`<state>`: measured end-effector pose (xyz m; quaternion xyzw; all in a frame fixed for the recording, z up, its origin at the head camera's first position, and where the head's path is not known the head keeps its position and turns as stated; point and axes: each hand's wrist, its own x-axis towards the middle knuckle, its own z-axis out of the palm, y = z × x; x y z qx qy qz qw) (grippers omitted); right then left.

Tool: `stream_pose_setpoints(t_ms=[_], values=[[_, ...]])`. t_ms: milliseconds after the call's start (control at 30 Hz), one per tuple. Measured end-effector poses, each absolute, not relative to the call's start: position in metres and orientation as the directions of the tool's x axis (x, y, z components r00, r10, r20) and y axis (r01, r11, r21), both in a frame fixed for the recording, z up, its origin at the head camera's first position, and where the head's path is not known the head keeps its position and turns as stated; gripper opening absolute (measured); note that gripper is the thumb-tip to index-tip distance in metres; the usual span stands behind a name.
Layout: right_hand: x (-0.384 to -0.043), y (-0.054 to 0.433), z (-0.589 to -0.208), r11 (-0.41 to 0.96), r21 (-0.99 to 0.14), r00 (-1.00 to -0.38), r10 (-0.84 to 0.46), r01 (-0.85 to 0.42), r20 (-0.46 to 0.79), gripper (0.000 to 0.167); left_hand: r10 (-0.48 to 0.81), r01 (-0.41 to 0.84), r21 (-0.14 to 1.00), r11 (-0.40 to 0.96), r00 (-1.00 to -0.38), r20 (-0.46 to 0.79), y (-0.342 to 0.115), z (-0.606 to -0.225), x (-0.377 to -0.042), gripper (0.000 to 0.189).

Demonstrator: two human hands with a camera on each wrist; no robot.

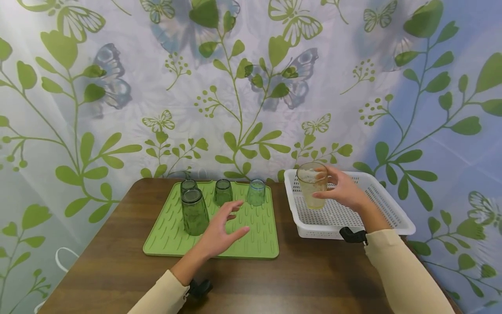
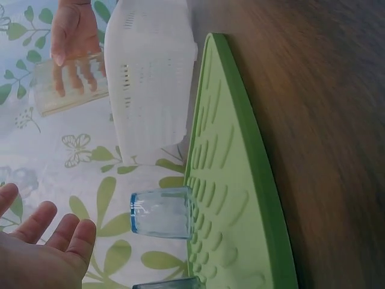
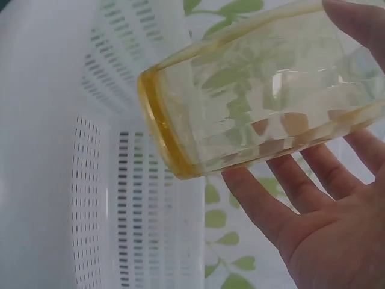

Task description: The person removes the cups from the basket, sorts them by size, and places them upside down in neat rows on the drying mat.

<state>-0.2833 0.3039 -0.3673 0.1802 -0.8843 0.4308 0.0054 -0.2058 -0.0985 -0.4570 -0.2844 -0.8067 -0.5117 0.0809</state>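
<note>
My right hand (image 1: 347, 190) holds a tall, pale yellow glass (image 1: 311, 189) above the white basket (image 1: 319, 232), thumb on one side and fingers on the other. In the right wrist view the glass's thick amber base (image 3: 161, 123) points toward the basket. My left hand (image 1: 219, 233) hovers near the front of the green drying mat (image 1: 255, 247), fingers spread and holding nothing. Beside it on the mat stands a tall green glass (image 1: 195, 216). Behind are a small green glass (image 1: 188, 185), partly hidden, a second small green glass (image 1: 223, 192) and a bluish glass (image 1: 256, 193).
The mat and basket sit side by side on a brown wooden table (image 1: 290, 279). A leaf-and-butterfly patterned curtain (image 1: 251, 87) hangs right behind the table. A white cable (image 1: 59, 259) loops at the table's left edge.
</note>
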Motion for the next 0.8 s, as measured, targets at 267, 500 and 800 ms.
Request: stream_pose_setpoints(t_ms=[267,500,800], values=[[-0.269,0.279,-0.359,0.556,-0.736,-0.915,-0.328,-0.386,0.233,0.077,0.380,0.552,0.791,0.265,-0.813,0.440,-0.087,-0.451,-0.209,0.066],[-0.257,0.259,-0.356,0.577,-0.684,-0.892,-0.343,-0.446,0.293,0.081,0.372,0.556,0.796,0.238,-0.809,0.454,-0.076,-0.443,-0.213,0.067],[-0.246,0.234,-0.355,0.600,-0.565,-0.824,-0.405,-0.566,0.396,0.084,0.360,0.544,0.811,0.213,-0.816,0.453,-0.064,-0.427,-0.217,0.069]])
